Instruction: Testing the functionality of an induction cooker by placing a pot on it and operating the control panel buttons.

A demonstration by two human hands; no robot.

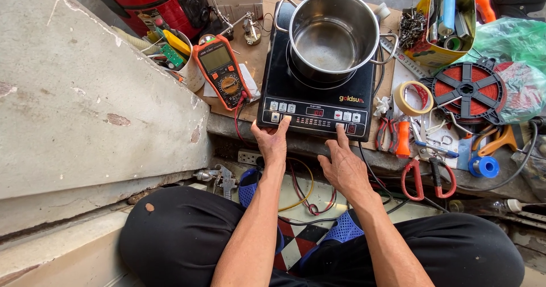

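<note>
A black induction cooker (273, 73) lies on a raised ledge with a steel pot (331, 34) standing on it. The pot holds a little water. My left hand (271, 142) rests at the cooker's front edge, fingers spread, a fingertip reaching up onto the left side of the control panel (314, 115). My right hand (343, 164) points one finger at a button on the right of that panel. The panel's small display glows red. Neither hand holds anything.
An orange multimeter (222, 71) leans left of the cooker, its red lead trailing down. Right of it lie a masking tape roll (413, 98), pliers and cutters (398, 136), a red coil disc (467, 91) and a yellow tin of tools (446, 19). A concrete slab (85, 93) fills the left.
</note>
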